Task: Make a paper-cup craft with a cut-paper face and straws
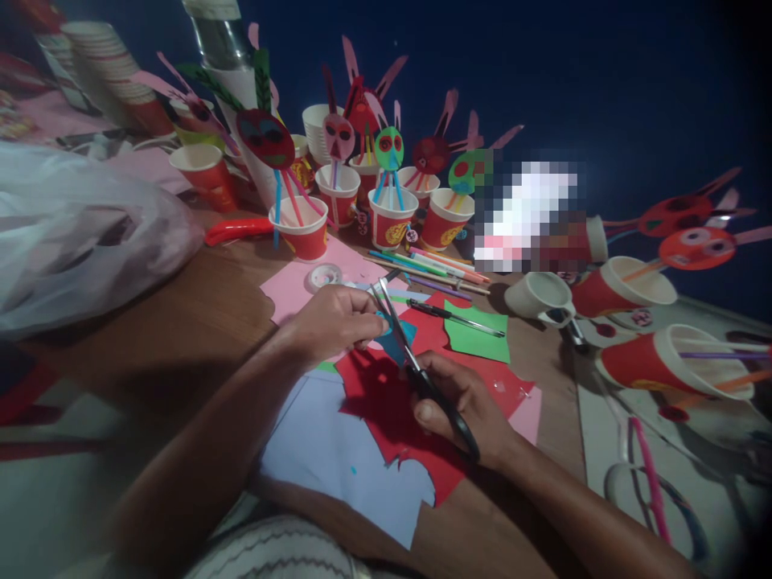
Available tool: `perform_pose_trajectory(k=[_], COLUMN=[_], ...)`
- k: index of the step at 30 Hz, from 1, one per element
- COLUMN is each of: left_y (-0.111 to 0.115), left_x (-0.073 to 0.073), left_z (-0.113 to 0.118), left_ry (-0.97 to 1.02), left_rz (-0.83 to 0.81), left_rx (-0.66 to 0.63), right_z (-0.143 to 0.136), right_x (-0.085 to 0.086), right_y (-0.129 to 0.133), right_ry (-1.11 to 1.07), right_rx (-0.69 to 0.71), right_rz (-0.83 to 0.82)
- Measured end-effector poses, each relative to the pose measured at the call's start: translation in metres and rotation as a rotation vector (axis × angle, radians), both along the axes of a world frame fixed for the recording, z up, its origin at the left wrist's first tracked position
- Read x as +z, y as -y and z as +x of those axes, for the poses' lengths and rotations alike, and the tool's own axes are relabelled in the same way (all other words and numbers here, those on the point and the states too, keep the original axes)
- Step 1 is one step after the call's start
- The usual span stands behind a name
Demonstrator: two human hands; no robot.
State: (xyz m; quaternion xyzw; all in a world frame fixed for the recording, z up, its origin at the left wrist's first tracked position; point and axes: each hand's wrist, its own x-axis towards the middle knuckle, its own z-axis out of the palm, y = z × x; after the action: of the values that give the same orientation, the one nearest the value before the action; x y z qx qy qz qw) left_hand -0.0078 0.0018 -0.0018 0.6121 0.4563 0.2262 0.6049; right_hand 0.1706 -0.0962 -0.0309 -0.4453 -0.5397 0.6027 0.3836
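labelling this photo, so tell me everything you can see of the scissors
The scissors have slim, shiny, metal-looking blades and black handles that look like plastic. They are held slantwise above the red sheet, handles toward the camera, tips pointing away and leftward. The tips look slightly apart, and the blades cross the blue piece pinched by the left grip; exactly where they touch is unclear. The right grip wraps the handles, hiding part of them.

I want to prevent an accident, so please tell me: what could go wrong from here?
The left hand pinches the blue paper close to the scissors in the right hand, so a slip might nick the left fingers. The red paper lies beneath, so a low cut could catch it too. The pen lies loose nearby and might get knocked.
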Motion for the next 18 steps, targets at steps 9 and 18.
perform_pose_trajectory(k=[9,18], left_y=[0.0018,0.0063], left_x=[0.0026,0.006], left_z=[0.0026,0.0076], left_ry=[0.019,0.1], left_rz=[-0.019,-0.056], left_rx=[0.027,0.096], right_z=[0.0002,-0.0008], right_x=[-0.0014,-0.0006], right_y=[-0.0006,0.0], right_ry=[-0.016,-0.078], right_rx=[-0.019,-0.034], right_rz=[-0.012,-0.02])
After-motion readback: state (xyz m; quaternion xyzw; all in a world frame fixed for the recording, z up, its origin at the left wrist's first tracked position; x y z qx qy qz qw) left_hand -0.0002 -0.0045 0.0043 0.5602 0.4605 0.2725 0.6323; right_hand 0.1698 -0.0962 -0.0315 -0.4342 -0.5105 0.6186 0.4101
